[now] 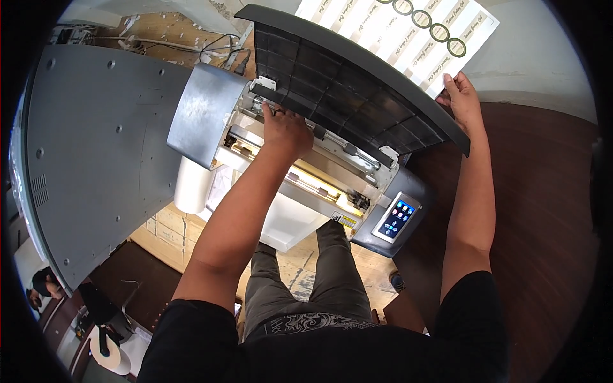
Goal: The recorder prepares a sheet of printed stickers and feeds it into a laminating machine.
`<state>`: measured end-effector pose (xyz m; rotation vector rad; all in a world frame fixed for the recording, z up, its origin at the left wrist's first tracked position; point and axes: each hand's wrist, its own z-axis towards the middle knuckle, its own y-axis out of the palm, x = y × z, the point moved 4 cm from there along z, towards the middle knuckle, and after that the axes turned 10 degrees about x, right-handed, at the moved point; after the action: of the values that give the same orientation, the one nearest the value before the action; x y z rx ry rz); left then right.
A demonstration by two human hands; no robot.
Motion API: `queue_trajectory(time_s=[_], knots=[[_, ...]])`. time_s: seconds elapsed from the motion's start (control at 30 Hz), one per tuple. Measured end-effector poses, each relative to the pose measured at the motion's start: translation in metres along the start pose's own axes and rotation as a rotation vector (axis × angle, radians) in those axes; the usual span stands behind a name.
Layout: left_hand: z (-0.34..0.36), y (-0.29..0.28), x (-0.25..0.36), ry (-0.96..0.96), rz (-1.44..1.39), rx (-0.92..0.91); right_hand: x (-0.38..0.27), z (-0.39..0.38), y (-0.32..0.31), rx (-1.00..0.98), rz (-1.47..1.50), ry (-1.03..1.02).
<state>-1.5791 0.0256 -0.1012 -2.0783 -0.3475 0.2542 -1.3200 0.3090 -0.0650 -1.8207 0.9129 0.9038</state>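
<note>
A cutting plotter stands before me with its black lid raised. My left hand reaches down into the opened machine, by the metal roller bar at the lid's hinge side. Its knuckles show, with a dark ring on one finger; the fingertips are hidden inside. Beyond the lid, my right hand pinches the near right corner of a white label sheet, printed with beige strips and dark-ringed round labels. The lid hides the sheet's lower part, and its far edge runs out of view.
A lit touch panel sits at the plotter's right end. To the left rises a large grey metal panel. A white roll hangs under the plotter's left end. Cables lie behind it; a dark brown surface is at right.
</note>
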Motion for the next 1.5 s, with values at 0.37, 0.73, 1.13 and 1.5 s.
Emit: queue_trajectory(time_s=[0.37, 0.73, 1.13, 1.5], knots=[[0.006, 0.013, -0.001, 0.024, 0.016, 0.105, -0.001, -0.003, -0.001, -0.034, 0.038, -0.019], [0.004, 0.007, 0.000, 0.012, 0.007, 0.104, -0.003, -0.006, -0.001, -0.041, 0.032, -0.021], [0.002, -0.001, 0.000, 0.003, -0.006, 0.092, 0.002, -0.002, -0.003, -0.032, 0.025, -0.029], [-0.143, 0.005, 0.003, 0.147, -0.190, 0.298, 0.002, -0.030, -0.046, 0.211, 0.269, 0.021]])
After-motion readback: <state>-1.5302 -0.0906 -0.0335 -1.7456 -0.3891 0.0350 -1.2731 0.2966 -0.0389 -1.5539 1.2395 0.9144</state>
